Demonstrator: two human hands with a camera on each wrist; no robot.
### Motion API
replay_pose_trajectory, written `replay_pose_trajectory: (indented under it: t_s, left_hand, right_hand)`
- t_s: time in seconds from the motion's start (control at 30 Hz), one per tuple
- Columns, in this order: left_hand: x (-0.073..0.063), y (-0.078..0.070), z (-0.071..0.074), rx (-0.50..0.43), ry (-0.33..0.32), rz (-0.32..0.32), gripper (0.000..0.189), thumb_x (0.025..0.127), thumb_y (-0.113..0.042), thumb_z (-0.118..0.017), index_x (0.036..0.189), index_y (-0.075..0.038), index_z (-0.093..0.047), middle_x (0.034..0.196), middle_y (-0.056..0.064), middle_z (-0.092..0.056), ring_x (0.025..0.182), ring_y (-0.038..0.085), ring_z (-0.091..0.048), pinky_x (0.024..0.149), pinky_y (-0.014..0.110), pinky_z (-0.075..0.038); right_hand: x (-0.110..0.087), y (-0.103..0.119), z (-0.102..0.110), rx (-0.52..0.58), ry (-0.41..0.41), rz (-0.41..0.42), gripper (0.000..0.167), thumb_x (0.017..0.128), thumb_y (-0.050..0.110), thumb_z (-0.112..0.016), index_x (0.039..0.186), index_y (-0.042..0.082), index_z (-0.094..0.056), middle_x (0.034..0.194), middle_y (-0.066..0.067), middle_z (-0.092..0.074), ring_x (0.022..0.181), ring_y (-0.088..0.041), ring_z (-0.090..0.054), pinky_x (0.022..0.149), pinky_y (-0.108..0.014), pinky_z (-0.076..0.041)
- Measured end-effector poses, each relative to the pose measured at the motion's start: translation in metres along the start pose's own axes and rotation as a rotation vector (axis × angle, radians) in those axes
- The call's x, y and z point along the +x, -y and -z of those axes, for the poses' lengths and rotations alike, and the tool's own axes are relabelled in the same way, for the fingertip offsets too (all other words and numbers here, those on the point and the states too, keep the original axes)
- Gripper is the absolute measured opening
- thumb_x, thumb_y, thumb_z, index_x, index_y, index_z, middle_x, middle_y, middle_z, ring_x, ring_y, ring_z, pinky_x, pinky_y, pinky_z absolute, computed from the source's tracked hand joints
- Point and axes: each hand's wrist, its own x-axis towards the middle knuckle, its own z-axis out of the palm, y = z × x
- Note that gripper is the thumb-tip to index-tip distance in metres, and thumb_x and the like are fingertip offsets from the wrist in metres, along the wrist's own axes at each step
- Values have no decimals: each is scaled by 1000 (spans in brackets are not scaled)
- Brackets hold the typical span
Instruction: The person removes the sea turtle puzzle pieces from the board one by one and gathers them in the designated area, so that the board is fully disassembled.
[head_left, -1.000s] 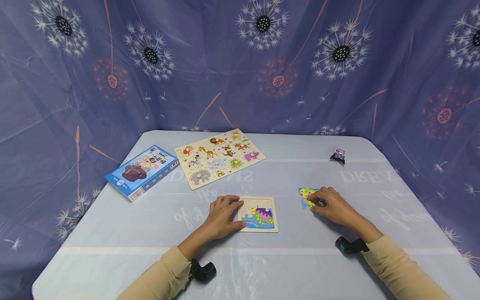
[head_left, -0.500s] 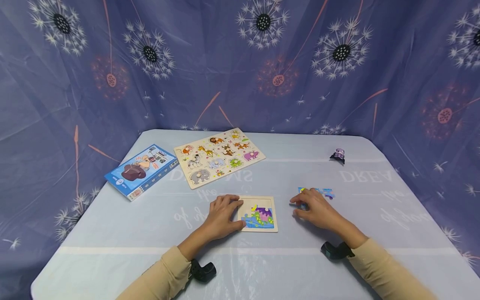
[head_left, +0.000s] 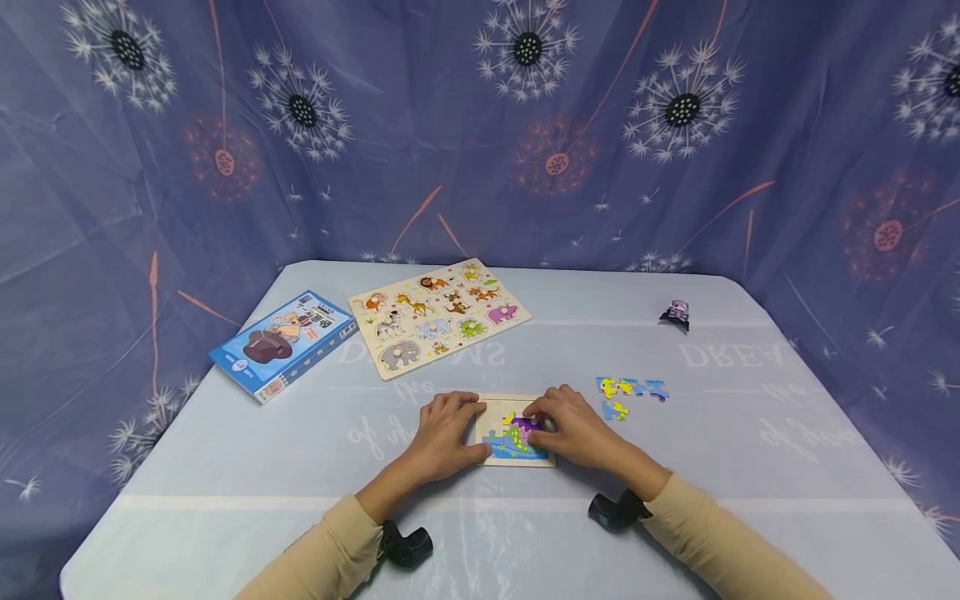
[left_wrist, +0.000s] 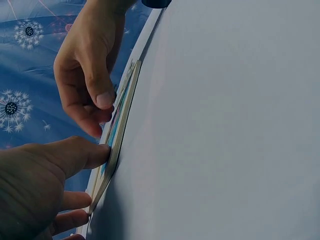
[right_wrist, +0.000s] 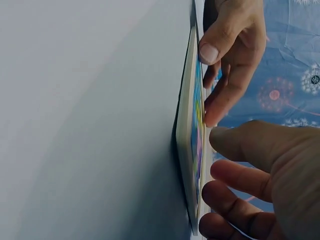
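Observation:
A small wooden jigsaw tray (head_left: 492, 403), partly filled with blue, green, pink and purple pieces, lies flat on the table in the head view. My left hand (head_left: 444, 433) grips its left side, index finger near the far corner and thumb near the close one. In the left wrist view the left thumb (left_wrist: 95, 155) presses on the tray's border. Over the tray's right part is my right hand (head_left: 581, 429), its thumb and index fingertip bent down at the purple pieces; I cannot tell whether a piece is between them. Loose jigsaw pieces (head_left: 633, 387) lie beyond the right hand.
A wooden animal peg puzzle (head_left: 438, 317) lies behind the tray, with a blue box (head_left: 285, 343) to its left. At the back right sits a small purple-and-black item (head_left: 677, 313). A patterned curtain (head_left: 480, 150) rises behind the table.
My right hand has moved left from the loose pieces to the tray, uncovering the pieces that it hid. The left hand has stayed at the tray's left side.

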Motion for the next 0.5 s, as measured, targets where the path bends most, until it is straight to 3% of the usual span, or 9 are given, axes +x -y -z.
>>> replay_pose_trajectory:
  t_s: [0.27, 0.5]
  left_hand:
    - [3, -4, 0, 10, -8, -8, 61, 73, -29, -71, 127, -4, -57, 134, 13, -48, 122, 31, -38, 99, 53, -25]
    - [11, -12, -8, 33, 11, -57, 64, 75, -34, -71, 129, -5, -55, 136, 13, -47, 124, 32, -37, 98, 54, -27]
  right_hand:
    - [2, 1, -3, -2, -22, 23, 29, 77, 26, -75, 102, 16, -70, 82, 8, -55, 81, -8, -40, 73, -27, -33]
    - [2, -1, -6, -4, -24, 44, 26, 77, 24, -74, 101, 15, -69, 82, 8, -56, 81, -8, -41, 73, -28, -34]
